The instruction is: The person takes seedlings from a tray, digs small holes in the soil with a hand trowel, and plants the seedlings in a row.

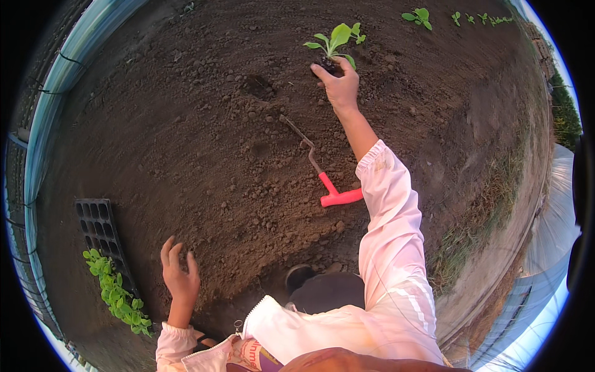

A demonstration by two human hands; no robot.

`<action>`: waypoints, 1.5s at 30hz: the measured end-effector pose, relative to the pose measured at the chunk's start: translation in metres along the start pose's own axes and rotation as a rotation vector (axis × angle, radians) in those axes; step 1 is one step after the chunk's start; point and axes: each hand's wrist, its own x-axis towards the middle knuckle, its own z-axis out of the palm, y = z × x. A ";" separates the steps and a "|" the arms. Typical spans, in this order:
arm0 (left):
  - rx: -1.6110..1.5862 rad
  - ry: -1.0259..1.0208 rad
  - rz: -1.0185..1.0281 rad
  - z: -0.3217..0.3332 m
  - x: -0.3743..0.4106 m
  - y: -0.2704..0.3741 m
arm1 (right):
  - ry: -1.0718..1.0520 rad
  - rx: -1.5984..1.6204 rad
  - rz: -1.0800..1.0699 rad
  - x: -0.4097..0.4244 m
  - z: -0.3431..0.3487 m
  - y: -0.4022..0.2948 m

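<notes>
My right hand point(343, 88) pinches a leafy green seedling point(338, 38) by its dark root plug, low over the soil. Just left of that hand is a small hollow point(259, 87) in the ground. A hand tool with a red T-shaped handle point(331, 189) and a thin, bent metal shaft lies on the soil below the hand; my sleeve covers one end of the handle. Over the ground at lower left, my left hand point(181, 276) is held with fingers apart and nothing in them. Beside it rests a black plastic cell tray point(111, 232), its lower part full of green seedlings point(116, 297).
A small seedling point(357, 33) stands behind the held one, and several more plants point(420, 17) stand in a line at upper right. Plastic sheeting point(49, 107) borders the left side. Dry grass point(483, 204) edges the soil at right. My dark-clothed knee point(327, 290) is below.
</notes>
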 end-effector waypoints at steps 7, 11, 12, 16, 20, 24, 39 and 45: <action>-0.214 0.083 0.632 0.090 0.217 0.128 | -0.087 0.022 -0.012 -0.008 0.042 -0.003; 0.052 -0.104 0.769 0.161 0.326 0.143 | -0.108 0.023 -0.034 -0.007 0.063 -0.014; 0.134 -0.211 0.719 0.170 0.340 0.145 | -0.105 -0.010 -0.059 -0.004 0.066 -0.011; 0.173 -0.153 0.691 0.204 0.342 0.150 | -0.109 -0.174 -0.122 0.006 0.059 0.009; 0.293 -0.260 0.590 0.202 0.343 0.173 | -0.155 -0.263 -0.141 -0.004 0.062 0.016; 0.297 -0.240 0.564 0.201 0.336 0.172 | -0.217 -0.329 -0.167 -0.013 0.066 0.017; -0.106 0.355 0.361 0.166 0.268 0.125 | -0.322 -0.807 -0.163 -0.031 0.099 0.024; -0.385 0.264 0.044 0.171 0.261 0.126 | -0.355 -0.978 -0.118 -0.031 0.113 0.020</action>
